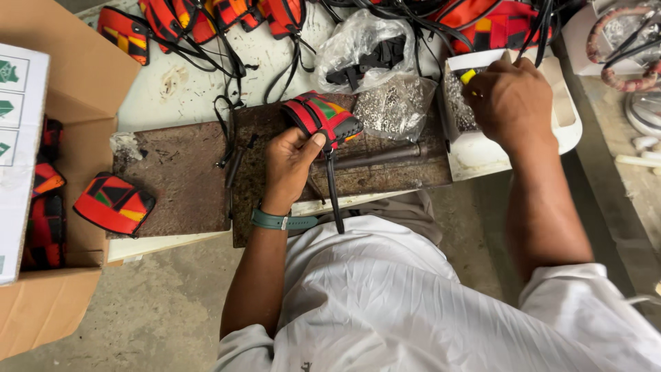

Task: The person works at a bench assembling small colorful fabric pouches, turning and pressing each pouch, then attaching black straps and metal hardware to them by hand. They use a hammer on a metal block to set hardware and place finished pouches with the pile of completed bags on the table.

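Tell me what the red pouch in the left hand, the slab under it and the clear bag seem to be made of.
Red pouch: probably patterned woven fabric with black strap trim, matte and soft-edged. Slab: likely rusted steel plate, being flat, brown and pitted. Clear bag: thin plastic film, crinkled and glossy, with dark parts showing through.

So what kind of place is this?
Likely a small craft workshop making fabric pouches: the left hand holds a red patterned pouch, a bag of metal fittings lies nearby, and a cardboard box holds finished ones.
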`<move>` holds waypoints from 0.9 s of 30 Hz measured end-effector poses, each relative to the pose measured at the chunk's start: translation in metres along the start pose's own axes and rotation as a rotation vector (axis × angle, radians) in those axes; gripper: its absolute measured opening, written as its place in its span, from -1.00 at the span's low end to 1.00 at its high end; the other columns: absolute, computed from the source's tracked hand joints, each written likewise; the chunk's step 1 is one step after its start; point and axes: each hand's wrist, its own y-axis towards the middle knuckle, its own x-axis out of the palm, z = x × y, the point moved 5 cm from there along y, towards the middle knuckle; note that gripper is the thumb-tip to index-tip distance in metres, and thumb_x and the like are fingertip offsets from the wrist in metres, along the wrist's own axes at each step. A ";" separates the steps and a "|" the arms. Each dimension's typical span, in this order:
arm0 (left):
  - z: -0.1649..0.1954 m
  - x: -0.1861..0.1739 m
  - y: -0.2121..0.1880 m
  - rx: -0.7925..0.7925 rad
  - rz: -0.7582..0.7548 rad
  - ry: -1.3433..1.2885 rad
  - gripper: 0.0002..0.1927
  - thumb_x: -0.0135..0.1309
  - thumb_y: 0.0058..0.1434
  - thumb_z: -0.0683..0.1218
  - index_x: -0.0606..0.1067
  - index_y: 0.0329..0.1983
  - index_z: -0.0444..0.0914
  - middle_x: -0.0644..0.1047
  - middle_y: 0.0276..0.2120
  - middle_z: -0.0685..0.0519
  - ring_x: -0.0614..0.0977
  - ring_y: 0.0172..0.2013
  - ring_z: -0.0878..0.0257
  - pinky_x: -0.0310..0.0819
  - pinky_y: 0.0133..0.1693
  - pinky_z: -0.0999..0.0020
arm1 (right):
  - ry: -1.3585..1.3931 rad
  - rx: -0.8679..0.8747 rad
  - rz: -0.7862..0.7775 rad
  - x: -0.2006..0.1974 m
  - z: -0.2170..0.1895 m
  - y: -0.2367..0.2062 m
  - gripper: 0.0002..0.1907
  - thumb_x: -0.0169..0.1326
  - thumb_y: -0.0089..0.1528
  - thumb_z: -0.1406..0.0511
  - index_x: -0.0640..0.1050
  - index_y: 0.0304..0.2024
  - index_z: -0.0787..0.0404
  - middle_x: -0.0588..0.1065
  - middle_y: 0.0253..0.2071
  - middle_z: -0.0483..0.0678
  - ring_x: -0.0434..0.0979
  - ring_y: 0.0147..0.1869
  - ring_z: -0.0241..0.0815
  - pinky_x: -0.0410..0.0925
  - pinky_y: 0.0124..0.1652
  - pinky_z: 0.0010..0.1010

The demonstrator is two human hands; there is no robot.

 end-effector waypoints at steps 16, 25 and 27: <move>0.030 -0.010 0.030 0.008 -0.048 -0.129 -0.77 0.17 0.37 -0.15 0.57 0.02 -0.37 0.64 -0.19 0.10 0.59 -0.24 0.44 0.52 -0.16 0.47 | -0.273 -0.190 -0.191 0.056 0.025 0.015 -0.78 -0.03 0.40 0.14 0.65 -0.16 -0.11 0.54 0.09 -0.14 0.46 0.24 -0.05 0.32 0.20 -0.06; 0.016 -0.020 0.022 -0.035 -0.073 -0.122 -0.77 0.22 0.33 -0.13 0.59 -0.04 -0.38 0.62 -0.19 0.16 0.56 -0.19 0.48 0.51 -0.10 0.49 | -0.357 -0.109 -0.261 0.047 0.016 0.026 -0.82 0.06 0.31 0.09 0.68 -0.21 -0.14 0.59 -0.04 -0.17 0.58 0.12 -0.13 0.42 0.06 -0.14; 0.013 -0.025 0.020 -0.035 -0.039 -0.123 -0.76 0.22 0.33 -0.13 0.59 -0.02 -0.37 0.62 -0.22 0.15 0.54 -0.24 0.48 0.47 -0.17 0.48 | -0.332 -0.119 -0.276 0.048 0.006 0.030 -0.83 0.07 0.31 0.13 0.67 -0.21 -0.09 0.59 -0.08 -0.15 0.58 0.08 -0.14 0.42 0.03 -0.17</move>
